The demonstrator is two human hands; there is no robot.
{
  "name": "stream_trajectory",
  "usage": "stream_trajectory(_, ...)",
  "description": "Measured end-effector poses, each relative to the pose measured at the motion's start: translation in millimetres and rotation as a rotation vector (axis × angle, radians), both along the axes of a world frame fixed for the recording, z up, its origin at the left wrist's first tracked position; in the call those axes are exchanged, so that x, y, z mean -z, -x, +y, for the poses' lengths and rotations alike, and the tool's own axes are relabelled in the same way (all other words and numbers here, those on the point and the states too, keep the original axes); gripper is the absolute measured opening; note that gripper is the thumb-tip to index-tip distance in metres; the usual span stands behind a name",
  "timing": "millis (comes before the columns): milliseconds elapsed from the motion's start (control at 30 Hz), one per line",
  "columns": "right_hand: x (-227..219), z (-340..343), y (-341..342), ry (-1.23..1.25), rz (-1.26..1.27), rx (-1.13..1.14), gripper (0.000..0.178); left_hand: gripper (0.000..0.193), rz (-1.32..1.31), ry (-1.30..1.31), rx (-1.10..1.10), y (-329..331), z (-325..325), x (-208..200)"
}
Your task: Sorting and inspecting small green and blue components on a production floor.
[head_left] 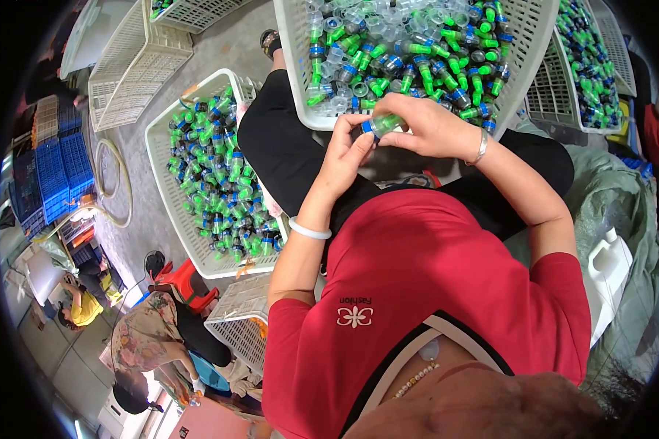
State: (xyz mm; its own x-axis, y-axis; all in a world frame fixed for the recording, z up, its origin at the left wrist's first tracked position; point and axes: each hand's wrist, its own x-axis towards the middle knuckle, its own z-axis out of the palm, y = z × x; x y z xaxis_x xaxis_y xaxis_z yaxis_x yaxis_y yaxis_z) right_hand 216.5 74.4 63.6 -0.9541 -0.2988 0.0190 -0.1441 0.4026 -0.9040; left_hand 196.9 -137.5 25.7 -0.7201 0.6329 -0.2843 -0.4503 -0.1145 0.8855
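Between my two hands, just over the near rim of a white plastic crate (294, 69), is a small clear-and-green plastic piece (389, 124) with a blue ring and a dark end. The fingers of my left hand (344, 150) pinch it by the ring and dark end. My right hand (436, 128) wraps around the clear part, hiding some of it. Heaped in the crate are many similar green, blue and black pieces (425, 62), with loose clear plastic cups (388, 25) mostly toward the far left side.
A second white crate (157, 157), full of similar pieces, stands by my left leg; another filled crate (564, 91) is at the right. A hose (128, 197) lies on the floor. Green sheeting (608, 186) and a white jug (611, 267) are at my right. Another person (146, 333) works at lower left.
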Motion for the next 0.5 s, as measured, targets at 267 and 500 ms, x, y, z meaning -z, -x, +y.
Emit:
stream_trajectory(267,1,-18,-3,0.125,-0.273,0.069,0.040,0.030,0.430,0.207,-0.100,-7,-1,5)
stream_trajectory(500,24,10,37,-0.346,0.342,0.273,0.039,0.032,0.955,0.832,-0.473,24,-62,-9)
